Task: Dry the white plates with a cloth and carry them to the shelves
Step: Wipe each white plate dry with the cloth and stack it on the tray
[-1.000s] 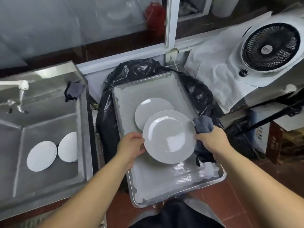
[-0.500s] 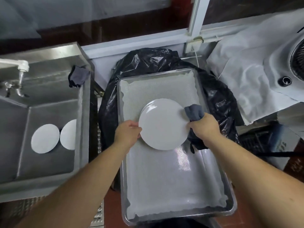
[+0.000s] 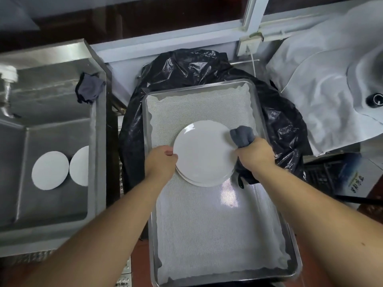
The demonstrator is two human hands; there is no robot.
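In the head view, the top plate (image 3: 204,151) is now set down on a second plate (image 3: 207,182) in the tray (image 3: 269,241). A second ago it was held up, off to one side of that plate. Only the lower edge of the under plate is seen. This looks like the dried plates being piled up, ready to be carried to the shelves, which are not seen.

The top plate's left edge is pinched by the left hand (image 3: 160,162), fingers curled on the rim. A grey cloth (image 3: 242,136) is gripped tight by the right hand (image 3: 256,155), just at the plate's right edge.

Counted: two plates in the tray, two more plates (image 3: 50,170) lying in the sink (image 3: 51,206), so four are seen. Two cloths are seen: one held, one dark cloth (image 3: 89,90) hung on the sink wall. One tray, one black bag (image 3: 186,69) under it.
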